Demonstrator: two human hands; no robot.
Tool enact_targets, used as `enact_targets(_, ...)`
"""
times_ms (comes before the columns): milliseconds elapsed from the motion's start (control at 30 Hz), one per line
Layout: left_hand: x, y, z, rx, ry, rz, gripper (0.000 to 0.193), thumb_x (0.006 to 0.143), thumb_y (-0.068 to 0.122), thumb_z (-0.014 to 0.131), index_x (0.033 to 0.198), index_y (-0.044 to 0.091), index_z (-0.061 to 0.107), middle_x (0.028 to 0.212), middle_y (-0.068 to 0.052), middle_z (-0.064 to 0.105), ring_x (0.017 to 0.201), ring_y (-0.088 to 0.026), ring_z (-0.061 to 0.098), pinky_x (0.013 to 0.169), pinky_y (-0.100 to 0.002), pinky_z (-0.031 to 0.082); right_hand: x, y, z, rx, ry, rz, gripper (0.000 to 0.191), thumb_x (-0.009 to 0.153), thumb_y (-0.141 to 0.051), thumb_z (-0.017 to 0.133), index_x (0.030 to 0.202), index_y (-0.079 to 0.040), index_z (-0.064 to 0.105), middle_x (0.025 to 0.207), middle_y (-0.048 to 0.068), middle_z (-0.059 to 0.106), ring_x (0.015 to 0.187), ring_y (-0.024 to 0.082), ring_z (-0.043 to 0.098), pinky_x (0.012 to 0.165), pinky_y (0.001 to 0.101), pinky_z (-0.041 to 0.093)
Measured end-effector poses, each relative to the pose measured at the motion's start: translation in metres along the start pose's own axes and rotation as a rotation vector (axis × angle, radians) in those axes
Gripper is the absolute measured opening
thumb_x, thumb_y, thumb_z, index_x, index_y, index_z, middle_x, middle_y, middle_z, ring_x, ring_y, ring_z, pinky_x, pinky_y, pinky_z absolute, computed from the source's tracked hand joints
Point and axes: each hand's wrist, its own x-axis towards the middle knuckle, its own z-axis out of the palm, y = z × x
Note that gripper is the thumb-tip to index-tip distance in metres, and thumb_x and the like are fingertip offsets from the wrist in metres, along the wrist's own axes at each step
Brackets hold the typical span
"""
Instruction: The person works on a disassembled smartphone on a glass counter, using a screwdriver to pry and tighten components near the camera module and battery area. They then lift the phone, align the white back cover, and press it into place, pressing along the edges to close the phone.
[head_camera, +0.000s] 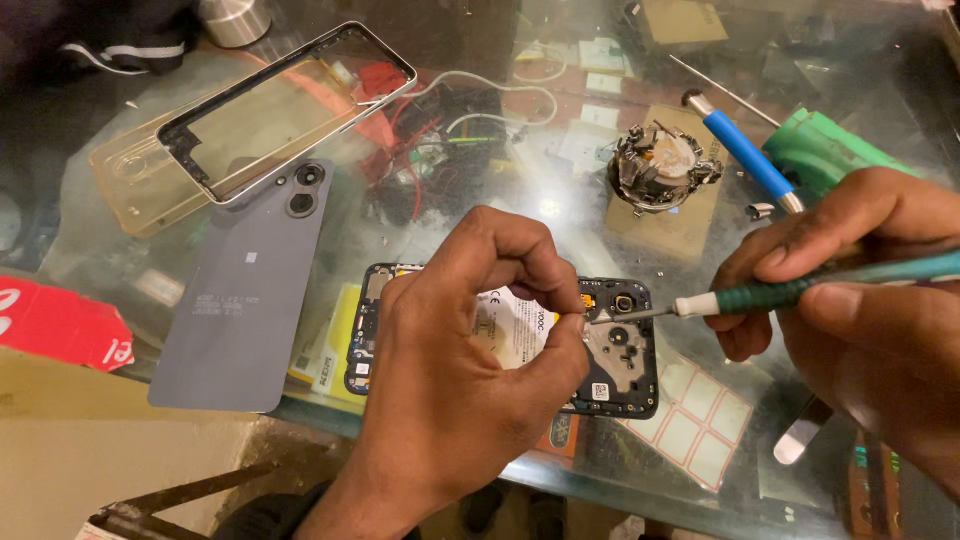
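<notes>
Cluttered glass tabletop (560, 200), dim light.

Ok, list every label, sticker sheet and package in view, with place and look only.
White label: on the opened phone's battery, under the left hand; rectangular, dark print.
Small white label: phone's lower right; square.
Sticker sheet: right of the phone, under the glass; white squares, red lines.
Red package: far left; red, white markings.
</notes>
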Motion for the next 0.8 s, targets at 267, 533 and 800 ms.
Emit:
enact_targets(267, 0.0, 0.0, -0.001, -0.028, -0.009, 0.01, 0.023, 0.081, 0.001, 0.072, 0.096, 0.005, 0.054, 0.081, 0.001, 0.068, 0.084, -0.009, 0.077, 0.078, -0.024, 0.06, 0.0, 0.002, -0.003, -0.036, 0.015, -0.003, 0.013, 0.095, -0.006, 0.069, 0.102, 0.003, 0.063, 0.084, 0.031, 0.068, 0.077, 0.034, 0.066, 0.072, 0.0475, 0.058)
enact_targets(533, 0.0, 0.001, -0.001, -0.033, -0.008, -0.032, 0.022, 0.081, 0.005, 0.072, 0.094, 0.007, 0.054, 0.08, 0.003, 0.07, 0.081, -0.007, 0.077, 0.078, -0.023, 0.059, -0.008, 0.005, -0.019, -0.093, 0.018, 0.001, 0.009, 0.096, -0.004, 0.063, 0.102, 0.001, 0.058, 0.086, 0.03, 0.065, 0.078, 0.033, 0.064, 0.073, 0.0485, 0.06)
enact_targets(800, -0.001, 0.001, -0.003, 0.035, -0.008, -0.013, 0.021, 0.081, 0.007, 0.073, 0.093, 0.008, 0.055, 0.079, 0.004, 0.071, 0.078, -0.007, 0.077, 0.076, -0.024, 0.057, 0.008, -0.008, 0.012, -0.04, -0.005, 0.016, 0.009, 0.099, 0.003, 0.057, 0.107, 0.002, 0.06, 0.089, 0.031, 0.064, 0.08, 0.034, 0.066, 0.077, 0.0505, 0.059)
